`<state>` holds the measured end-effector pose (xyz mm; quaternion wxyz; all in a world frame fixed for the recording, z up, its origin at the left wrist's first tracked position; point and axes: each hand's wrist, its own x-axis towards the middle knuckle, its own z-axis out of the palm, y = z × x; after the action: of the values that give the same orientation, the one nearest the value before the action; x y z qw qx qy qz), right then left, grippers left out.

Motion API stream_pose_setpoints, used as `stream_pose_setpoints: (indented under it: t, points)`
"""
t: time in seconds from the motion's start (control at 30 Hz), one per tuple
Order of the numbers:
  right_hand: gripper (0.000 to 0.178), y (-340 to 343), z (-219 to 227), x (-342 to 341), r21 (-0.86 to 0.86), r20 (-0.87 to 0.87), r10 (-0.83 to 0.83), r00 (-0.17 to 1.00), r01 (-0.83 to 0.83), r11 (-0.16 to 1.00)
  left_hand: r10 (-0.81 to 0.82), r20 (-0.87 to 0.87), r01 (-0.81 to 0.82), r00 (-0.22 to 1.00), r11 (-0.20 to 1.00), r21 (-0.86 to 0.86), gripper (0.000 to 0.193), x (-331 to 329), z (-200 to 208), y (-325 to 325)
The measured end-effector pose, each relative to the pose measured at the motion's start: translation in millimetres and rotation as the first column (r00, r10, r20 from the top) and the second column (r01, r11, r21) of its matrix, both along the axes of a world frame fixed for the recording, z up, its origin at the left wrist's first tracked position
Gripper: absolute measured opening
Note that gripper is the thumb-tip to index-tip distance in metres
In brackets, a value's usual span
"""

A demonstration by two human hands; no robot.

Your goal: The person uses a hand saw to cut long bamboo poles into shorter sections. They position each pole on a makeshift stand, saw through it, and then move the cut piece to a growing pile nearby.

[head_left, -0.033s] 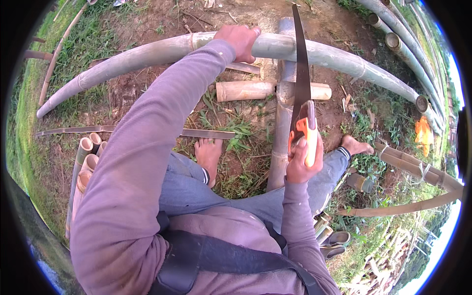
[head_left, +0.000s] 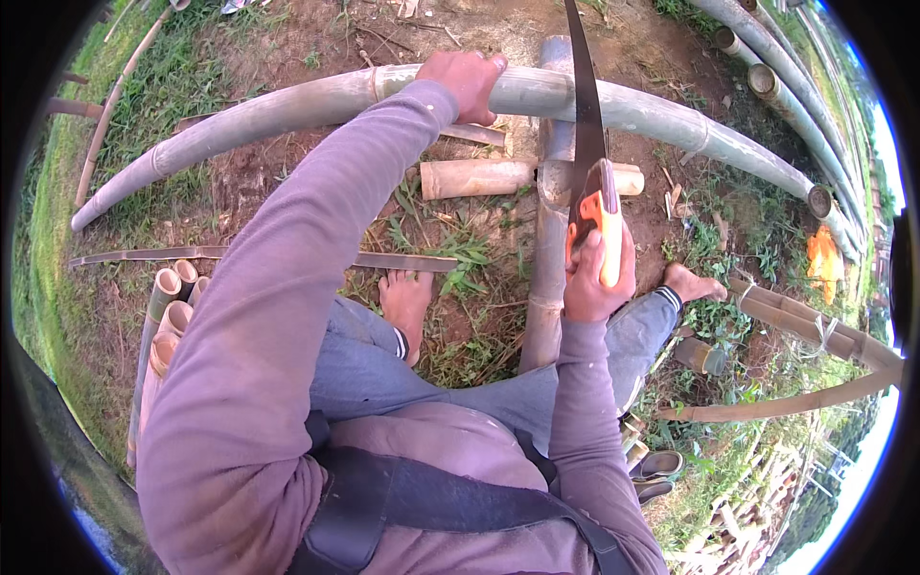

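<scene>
A long grey-green bamboo pole (head_left: 259,117) lies crosswise in front of me. My left hand (head_left: 463,84) grips it from above near its middle, fingers wrapped over it. To the right of that hand, a handsaw (head_left: 588,115) with a dark blade crosses the pole, its tip beyond it. My right hand (head_left: 600,278) is closed round the saw's orange handle. Beneath the pole, another bamboo pole (head_left: 543,316) runs away from me as a support. A short bamboo piece (head_left: 479,178) lies across that support. Whether the blade has cut into the pole is not visible.
Cut bamboo tubes (head_left: 165,316) are bundled at the left, by a flat bamboo strip (head_left: 402,261). Several long poles (head_left: 795,105) lie at the far right near an orange cloth (head_left: 822,259). A tied bamboo frame (head_left: 805,326) and a pair of shoes (head_left: 656,466) are at the right.
My right hand and the saw have moved forward, away from me, so the handle is closer to the pole. My left hand and the pole stay where they were.
</scene>
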<state>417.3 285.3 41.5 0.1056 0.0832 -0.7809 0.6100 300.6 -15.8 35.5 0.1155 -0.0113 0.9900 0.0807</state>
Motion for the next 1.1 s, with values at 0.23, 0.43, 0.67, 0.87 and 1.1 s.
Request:
stream_pose_setpoints:
  t: [0.23,0.43,0.67,0.87,1.1]
  points:
    - [0.044,16.9,16.5,29.7,0.000,0.111,0.013,0.994,-0.013,1.000,0.002,-0.006,-0.002,1.000,1.000,0.026,0.078,-1.6,5.5,-14.3]
    - [0.047,44.2,5.4,64.0,0.011,0.193,0.005,0.981,-0.007,1.000,0.013,-0.009,-0.013,1.000,1.000,0.016,0.081,-7.4,1.4,-10.6]
    - [0.042,-17.0,26.0,-34.4,0.174,0.056,0.040,0.998,-0.049,0.983,0.012,0.039,-0.012,0.999,1.000,-0.001,0.089,-12.9,10.1,-13.8]
    - [0.050,57.8,18.7,101.5,-0.005,0.051,0.057,0.997,-0.057,0.998,0.022,0.031,-0.023,0.999,0.999,0.026,0.085,-11.8,8.0,-13.2]
    - [0.038,-35.7,25.4,-69.3,0.067,0.089,0.030,0.996,-0.036,0.997,0.014,0.019,-0.015,1.000,1.000,0.026,0.084,-15.7,11.5,-7.5]
